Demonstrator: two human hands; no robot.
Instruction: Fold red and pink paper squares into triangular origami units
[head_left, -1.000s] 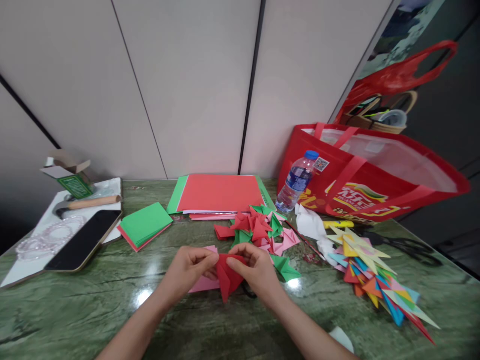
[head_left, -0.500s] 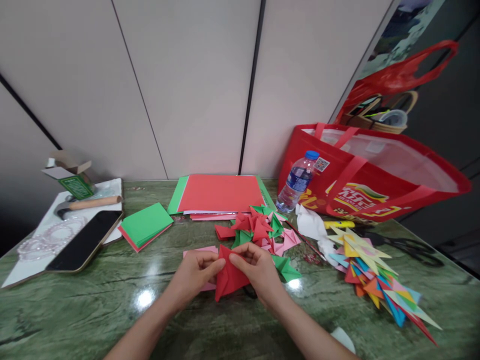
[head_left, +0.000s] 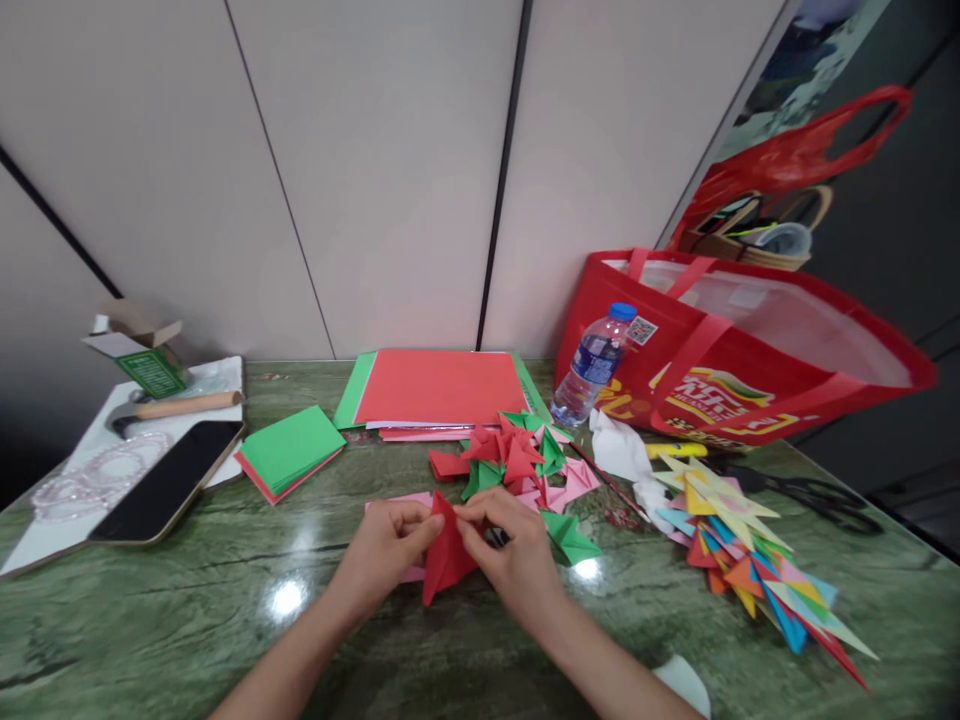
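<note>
Between my two hands is a folded piece of red paper, its tip pointing up. My left hand pinches its left side between thumb and fingers. On the other side my right hand grips the upper right edge with thumb and fingertips. Pink paper lies on the table behind and below my left hand. Just beyond my hands is a loose pile of folded red, green and pink paper pieces. A green folded piece rests right of my right hand.
Left are a stack of green and red paper, a phone and a hammer. Large coloured sheets lie by the wall. Right stand a water bottle and a red bag, near scissors and a multicoloured paper chain.
The red paper has turned and looks narrower, with its sides drawn closer together. My right hand has shifted slightly along its edge; my left hand keeps its pinch.
</note>
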